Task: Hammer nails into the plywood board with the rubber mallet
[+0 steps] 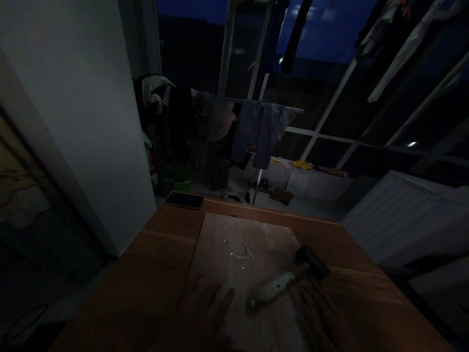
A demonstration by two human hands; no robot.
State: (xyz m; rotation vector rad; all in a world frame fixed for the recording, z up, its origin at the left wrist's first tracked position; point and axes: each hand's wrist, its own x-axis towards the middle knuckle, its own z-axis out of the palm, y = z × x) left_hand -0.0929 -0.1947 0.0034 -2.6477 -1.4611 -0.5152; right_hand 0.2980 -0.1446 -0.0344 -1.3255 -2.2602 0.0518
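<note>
Table: broad, brown-orange wooden table (146,274), bearing everything below
Board: pale, flat, rectangular wooden board (273,239), lying on the table; probably stiff and light for its size, best taken by opposite edges
Hammer: hammer with blocky dark head and pale, worn cylindrical grip (289,277), lying aslant on the board, head towards its right edge; likely head-heavy, best held low on the grip
Left hand: left hand (203,313), laid on the board, fingers spread, no object seen in it
Right hand: right hand (317,313), fingers extended just beside the hammer, contact unclear, nothing visibly gripped
Nails: thin, shiny metal nails (247,251), loosely scattered mid-board; presumably stiff, light, prone to rolling, best pinched mid-shank
</note>
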